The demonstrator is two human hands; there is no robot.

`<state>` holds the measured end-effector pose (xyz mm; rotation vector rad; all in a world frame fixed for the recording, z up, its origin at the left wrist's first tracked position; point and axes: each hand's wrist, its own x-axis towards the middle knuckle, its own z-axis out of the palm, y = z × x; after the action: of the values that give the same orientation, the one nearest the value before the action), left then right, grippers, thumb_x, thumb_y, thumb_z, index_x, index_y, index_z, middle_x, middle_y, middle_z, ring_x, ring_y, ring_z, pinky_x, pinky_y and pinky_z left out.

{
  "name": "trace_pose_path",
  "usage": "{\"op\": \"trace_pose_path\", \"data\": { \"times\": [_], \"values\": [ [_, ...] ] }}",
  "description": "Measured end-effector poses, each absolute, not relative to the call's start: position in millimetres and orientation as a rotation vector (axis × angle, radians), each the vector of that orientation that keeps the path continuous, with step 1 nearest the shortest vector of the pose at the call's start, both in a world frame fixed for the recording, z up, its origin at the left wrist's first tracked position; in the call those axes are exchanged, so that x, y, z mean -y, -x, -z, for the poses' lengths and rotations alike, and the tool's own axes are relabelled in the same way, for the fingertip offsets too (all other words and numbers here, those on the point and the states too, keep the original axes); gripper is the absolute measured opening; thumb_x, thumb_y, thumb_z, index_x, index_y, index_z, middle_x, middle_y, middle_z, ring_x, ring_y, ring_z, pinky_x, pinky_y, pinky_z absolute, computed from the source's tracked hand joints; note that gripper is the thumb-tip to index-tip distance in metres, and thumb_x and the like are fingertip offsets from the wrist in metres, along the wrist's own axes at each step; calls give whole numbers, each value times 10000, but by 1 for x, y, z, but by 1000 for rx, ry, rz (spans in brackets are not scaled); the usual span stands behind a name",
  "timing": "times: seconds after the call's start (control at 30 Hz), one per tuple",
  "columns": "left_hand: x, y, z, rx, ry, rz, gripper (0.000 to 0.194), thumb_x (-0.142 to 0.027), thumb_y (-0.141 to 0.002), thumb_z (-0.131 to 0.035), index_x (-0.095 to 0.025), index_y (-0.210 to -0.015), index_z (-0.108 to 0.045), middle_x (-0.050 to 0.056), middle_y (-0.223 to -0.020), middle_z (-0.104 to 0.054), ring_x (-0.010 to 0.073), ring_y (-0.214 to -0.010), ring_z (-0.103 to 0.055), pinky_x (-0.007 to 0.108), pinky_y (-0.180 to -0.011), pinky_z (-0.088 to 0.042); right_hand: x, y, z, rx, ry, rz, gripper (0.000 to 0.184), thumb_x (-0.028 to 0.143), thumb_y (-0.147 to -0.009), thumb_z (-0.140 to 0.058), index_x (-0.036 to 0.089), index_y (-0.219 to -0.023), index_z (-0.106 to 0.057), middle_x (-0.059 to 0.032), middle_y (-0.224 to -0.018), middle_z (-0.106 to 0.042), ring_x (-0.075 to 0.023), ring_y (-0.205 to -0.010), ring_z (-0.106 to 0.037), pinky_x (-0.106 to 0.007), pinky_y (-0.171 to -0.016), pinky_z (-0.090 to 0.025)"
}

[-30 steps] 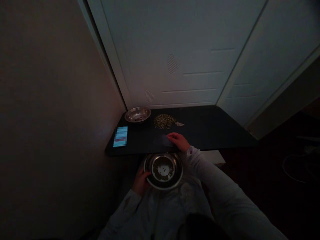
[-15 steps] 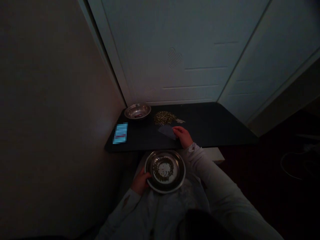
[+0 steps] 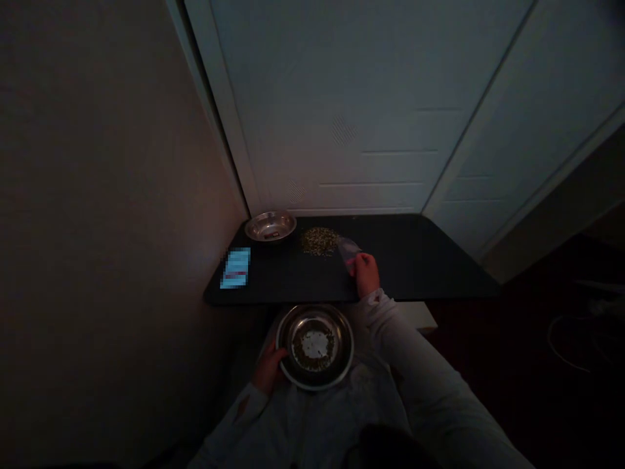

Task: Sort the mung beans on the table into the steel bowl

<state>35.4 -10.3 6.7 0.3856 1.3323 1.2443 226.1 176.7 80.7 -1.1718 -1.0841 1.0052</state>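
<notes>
My left hand is closed on the left rim of a steel bowl, which rests at my lap below the table edge. A ring of small greenish grains lies in its bottom around a bare bright middle. Over the table, my right hand pinches a thin translucent plastic sheet with a rounded edge. The sheet's far end reaches the right side of a pile of mixed grains. In this dim light I cannot tell the kind of grain.
A second steel bowl with a small label inside stands at the table's back left corner. In front of it lies a bright phone-like rectangle, its face blurred. The dark table meets a white panelled door behind and a wall at left.
My right hand has shifted slightly right and turned the plastic sheet, from lying before the pile to pointing at its right side. The small white heap there is now covered. My left hand still holds the bowl.
</notes>
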Motion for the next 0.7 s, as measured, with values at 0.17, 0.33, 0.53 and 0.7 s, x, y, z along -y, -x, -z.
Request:
{"op": "trace_pose_path", "data": {
  "times": [0.17,0.33,0.53,0.7],
  "values": [
    [12,-35,-9,-1312,-351,-1277,489,-147,-521,-558,-143,-1009,-541,43,-723,-650,217,-738,-581,297,-629,-429,-192,-234,-88,1318,1263,-821,318,383,-621,-471,181,-851,-386,-3,-690,-539,-87,-504,-463,-222,-496,-378],
    [13,-35,-10,-1343,-414,-1308,455,-142,-530,-569,-155,-985,-562,39,-772,-653,193,-739,-578,286,-654,-427,-204,-236,-89,1558,1323,-664,265,353,-661,-438,180,-861,-464,-20,-713,-555,-125,-637,-505,-249,-610,-391],
    [14,-34,-11,-1382,-439,-1288,410,-150,-549,-574,-162,-959,-580,52,-787,-652,205,-750,-580,297,-654,-431,-211,-238,-86,1559,1453,-573,269,347,-685,-412,183,-880,-501,-31,-740,-566,-137,-662,-507,-254,-615,-383],
    [14,-36,-12,-1361,-402,-1302,410,-178,-553,-587,-178,-963,-577,50,-838,-649,213,-789,-580,319,-697,-431,-211,-238,-86,1611,1478,-556,262,328,-696,-407,188,-890,-513,-30,-749,-574,-132,-669,-506,-253,-632,-378]
  ]
}}
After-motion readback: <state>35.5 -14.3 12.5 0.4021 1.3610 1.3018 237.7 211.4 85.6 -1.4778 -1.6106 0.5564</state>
